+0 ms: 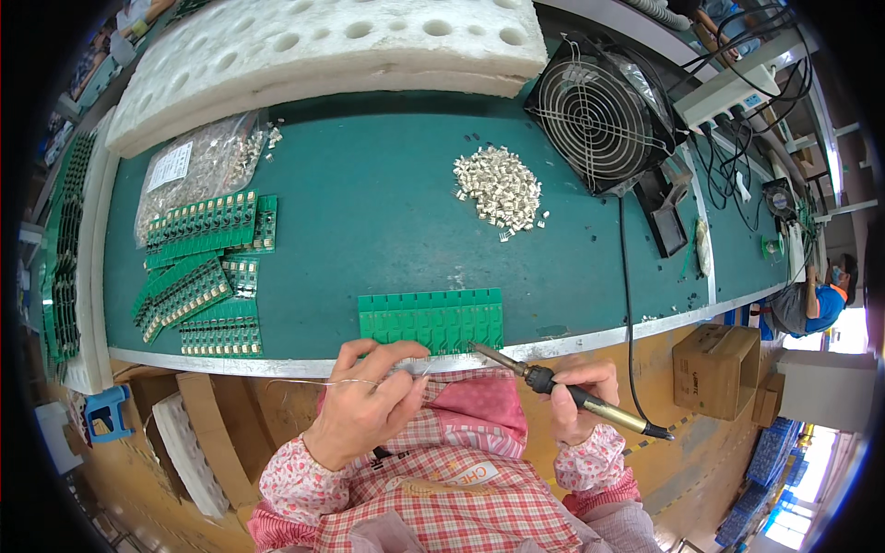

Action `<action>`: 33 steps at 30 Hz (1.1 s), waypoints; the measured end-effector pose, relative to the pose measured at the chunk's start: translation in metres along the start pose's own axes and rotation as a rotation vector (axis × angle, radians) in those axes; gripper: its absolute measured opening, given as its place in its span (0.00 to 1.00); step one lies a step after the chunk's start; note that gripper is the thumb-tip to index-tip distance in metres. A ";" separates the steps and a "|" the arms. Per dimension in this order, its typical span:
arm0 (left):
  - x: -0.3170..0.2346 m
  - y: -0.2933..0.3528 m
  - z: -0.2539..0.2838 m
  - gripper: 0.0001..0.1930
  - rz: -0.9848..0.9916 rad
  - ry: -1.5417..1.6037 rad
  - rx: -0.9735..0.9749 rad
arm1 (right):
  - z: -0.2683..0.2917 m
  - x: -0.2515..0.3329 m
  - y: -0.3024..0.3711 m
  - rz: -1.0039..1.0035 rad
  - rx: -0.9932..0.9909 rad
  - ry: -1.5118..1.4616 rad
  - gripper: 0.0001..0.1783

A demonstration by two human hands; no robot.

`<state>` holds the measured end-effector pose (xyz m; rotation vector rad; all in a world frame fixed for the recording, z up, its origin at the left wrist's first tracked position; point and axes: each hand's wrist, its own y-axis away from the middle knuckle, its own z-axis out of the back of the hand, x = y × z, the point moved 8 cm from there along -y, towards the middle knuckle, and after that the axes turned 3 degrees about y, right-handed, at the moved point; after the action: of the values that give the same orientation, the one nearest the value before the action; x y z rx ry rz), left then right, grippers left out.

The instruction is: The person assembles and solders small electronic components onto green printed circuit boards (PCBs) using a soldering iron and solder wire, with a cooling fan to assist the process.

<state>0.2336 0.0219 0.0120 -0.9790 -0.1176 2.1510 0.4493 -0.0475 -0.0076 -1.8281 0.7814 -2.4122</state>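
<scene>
Green board (430, 318) lies flat at the lower centre of the frame, along the near edge of the bench (369, 203). The right hand (590, 378), right of centre below it, has its fingers wrapped round the handle of an iron (595, 405), whose tip points up and left to the board's lower right part; whether it touches or hovers I cannot tell. The left hand (364, 405), lower left of centre, pinches a thin wire (313, 382) between thumb and fingers, its index finger stretched to the board's lower edge.

The likeliest trouble is at that edge. Nothing seen clamps the board, so a push from the iron could slide or twist it, and the tip would land on a neighbouring pad. Too much wire fed in could bridge two joints; too long a touch could lift a pad. The index finger is near enough to the hot tip that a slip leftward might burn it. The cord (625, 267), running down the right of the frame over the bench edge, could drag on the iron if it catches. Loose connectors (499, 187), heaped at upper centre, seem far enough away to be safe from a small slip.
</scene>
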 end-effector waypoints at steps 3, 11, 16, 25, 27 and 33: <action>0.002 0.000 0.000 0.13 0.016 0.013 0.023 | 0.001 0.000 -0.001 0.007 -0.014 -0.040 0.10; 0.005 0.003 0.000 0.13 0.029 0.052 0.044 | -0.015 0.000 -0.001 0.004 0.082 -0.060 0.10; 0.005 0.003 -0.001 0.12 0.034 0.042 0.050 | -0.017 -0.002 -0.001 0.000 0.108 -0.044 0.11; 0.004 0.002 -0.004 0.15 0.020 0.026 -0.003 | -0.019 0.000 0.000 -0.014 0.108 -0.020 0.11; 0.004 0.002 -0.003 0.14 0.020 0.027 -0.004 | -0.019 0.000 0.003 -0.028 0.106 -0.007 0.11; 0.006 0.003 -0.002 0.14 0.028 0.051 -0.017 | -0.017 -0.008 0.011 -0.102 0.080 -0.036 0.11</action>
<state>0.2302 0.0234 0.0057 -1.0500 -0.0983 2.1517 0.4333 -0.0484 -0.0224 -1.9206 0.5935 -2.4241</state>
